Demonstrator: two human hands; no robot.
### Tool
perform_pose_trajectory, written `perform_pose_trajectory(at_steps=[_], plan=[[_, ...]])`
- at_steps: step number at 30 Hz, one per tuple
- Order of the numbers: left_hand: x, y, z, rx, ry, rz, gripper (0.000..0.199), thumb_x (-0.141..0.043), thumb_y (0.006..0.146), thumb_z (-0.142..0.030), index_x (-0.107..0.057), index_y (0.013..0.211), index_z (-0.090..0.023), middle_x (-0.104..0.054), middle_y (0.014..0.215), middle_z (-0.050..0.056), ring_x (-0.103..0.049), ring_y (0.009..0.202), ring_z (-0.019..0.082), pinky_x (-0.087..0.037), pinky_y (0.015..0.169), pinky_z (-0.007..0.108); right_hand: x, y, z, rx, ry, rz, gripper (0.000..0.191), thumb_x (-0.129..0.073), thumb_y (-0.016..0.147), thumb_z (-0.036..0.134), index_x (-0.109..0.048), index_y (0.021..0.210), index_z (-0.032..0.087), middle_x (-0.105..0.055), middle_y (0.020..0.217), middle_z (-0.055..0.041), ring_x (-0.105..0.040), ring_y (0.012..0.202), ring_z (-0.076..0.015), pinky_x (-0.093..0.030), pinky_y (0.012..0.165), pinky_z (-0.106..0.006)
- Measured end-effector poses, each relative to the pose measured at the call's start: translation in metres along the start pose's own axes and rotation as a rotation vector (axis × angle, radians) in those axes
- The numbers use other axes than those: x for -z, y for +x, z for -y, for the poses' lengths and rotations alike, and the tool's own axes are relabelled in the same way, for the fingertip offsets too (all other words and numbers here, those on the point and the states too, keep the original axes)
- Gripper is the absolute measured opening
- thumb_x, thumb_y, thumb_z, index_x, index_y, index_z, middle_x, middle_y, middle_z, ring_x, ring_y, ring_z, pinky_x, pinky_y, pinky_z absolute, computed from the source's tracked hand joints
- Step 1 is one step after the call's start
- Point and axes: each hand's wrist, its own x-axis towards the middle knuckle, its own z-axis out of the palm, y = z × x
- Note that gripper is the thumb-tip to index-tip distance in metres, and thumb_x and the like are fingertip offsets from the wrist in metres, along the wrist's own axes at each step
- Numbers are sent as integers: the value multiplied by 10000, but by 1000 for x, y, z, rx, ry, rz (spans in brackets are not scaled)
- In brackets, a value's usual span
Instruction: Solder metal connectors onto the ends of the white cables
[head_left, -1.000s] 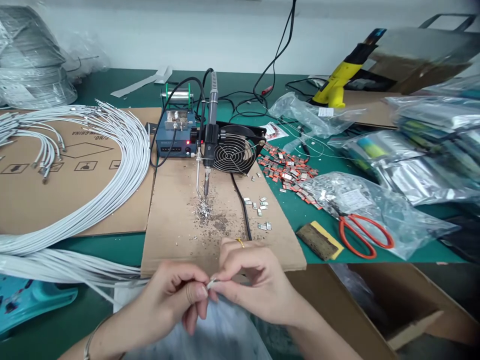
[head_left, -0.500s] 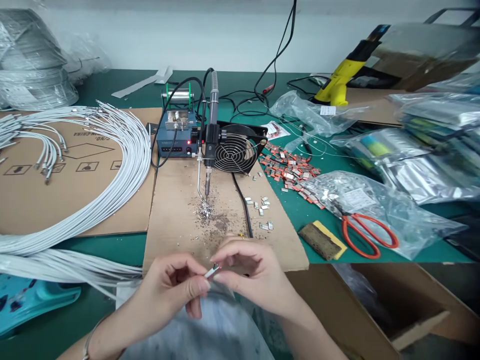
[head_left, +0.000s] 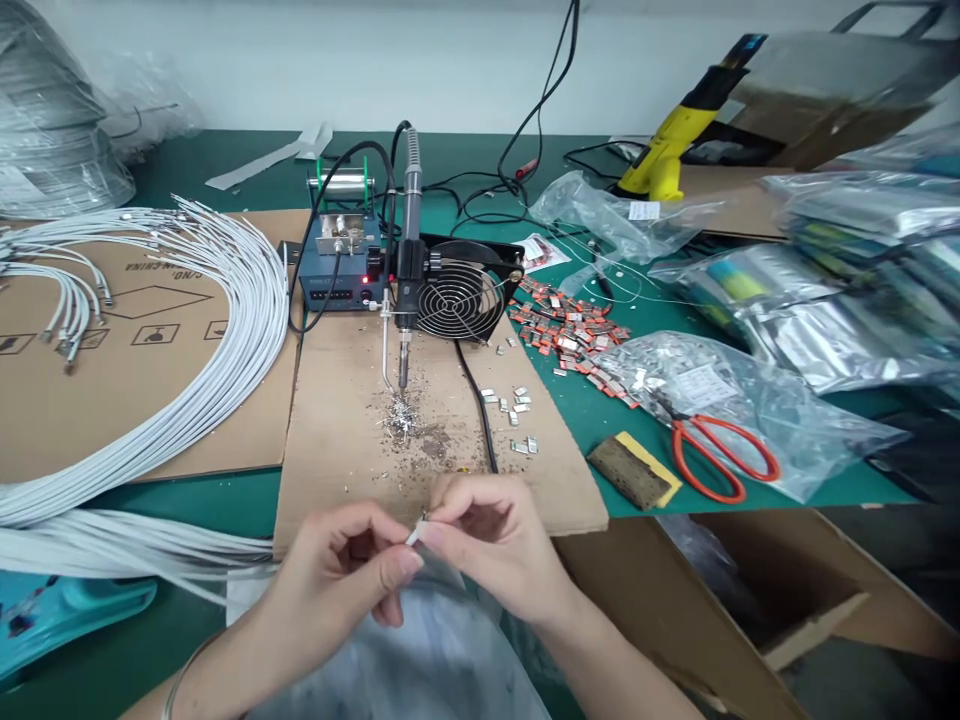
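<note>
Near the front edge of the cardboard sheet, my left hand (head_left: 349,560) pinches a white cable (head_left: 413,536) between thumb and forefinger, close to its end. My right hand (head_left: 491,540) has closed its thumb and forefinger on the tip of that same cable. A small metallic bit shows just above the fingertips, too small to make out. Beyond both hands, a soldering iron (head_left: 410,215) hangs nose-down in a stand over a heap of solder bits (head_left: 401,415). Small metal connector pieces (head_left: 517,402) lie loose on the cardboard to the right.
Bundled white cables (head_left: 247,350) curve across the left side. A blue soldering station (head_left: 330,275), a solder spool (head_left: 346,183) and a fan (head_left: 459,300) stand behind. Orange-and-silver parts (head_left: 574,330), a sponge (head_left: 634,470), red-handled scissors (head_left: 724,455) and plastic bags (head_left: 750,390) lie right.
My right thumb and forefinger have come together over the cable tip, which stood exposed between the hands before. The whole view has shifted slightly.
</note>
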Motion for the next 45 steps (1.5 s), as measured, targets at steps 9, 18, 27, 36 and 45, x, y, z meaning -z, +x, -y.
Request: perform_pose_trajectory(at_steps=[9, 18, 27, 36, 45], plan=[[23, -2, 0, -2, -28, -234, 255, -699, 668, -386, -603, 629, -153, -573, 472, -37, -505, 375, 71, -394, 446, 175, 133, 40, 47, -9, -1402, -408, 161, -525, 795, 271, -653, 831, 180, -645, 708, -41, -517, 553, -151, -376, 552, -279], [41, 11, 6, 28, -16, -254, 358, -693, 643, -499, -608, 658, -152, -551, 453, -34, -476, 380, 58, -338, 431, 148, 205, 82, 38, -129, -1669, -121, 123, -588, 744, 275, -649, 714, 171, -622, 656, -56, -559, 698, -216, -348, 628, -291], [45, 16, -3, 50, 59, -224, 273, -697, 661, -409, -604, 642, -153, -510, 406, -38, -468, 390, 76, -363, 433, 158, 208, 83, 41, -164, -1658, -38, 140, -545, 757, 279, -620, 719, 167, -625, 693, -70, -545, 706, -212, -355, 622, -287], [56, 28, -19, 15, 232, -233, 228, -654, 696, -362, -630, 789, -155, -449, 421, -69, -401, 331, 60, -294, 349, 151, 196, 75, 53, -205, -1491, -196, 137, -573, 734, 313, -606, 704, 183, -602, 568, -33, -537, 520, -174, -348, 496, -272], [66, 70, -44, 33, 298, 23, 176, -595, 740, -295, -593, 725, -120, -463, 516, -65, -357, 316, 23, -243, 299, 127, 127, 68, 43, -94, -934, -258, 251, -570, 763, 394, -609, 854, 164, -665, 753, -95, -592, 577, -154, -468, 497, -268]])
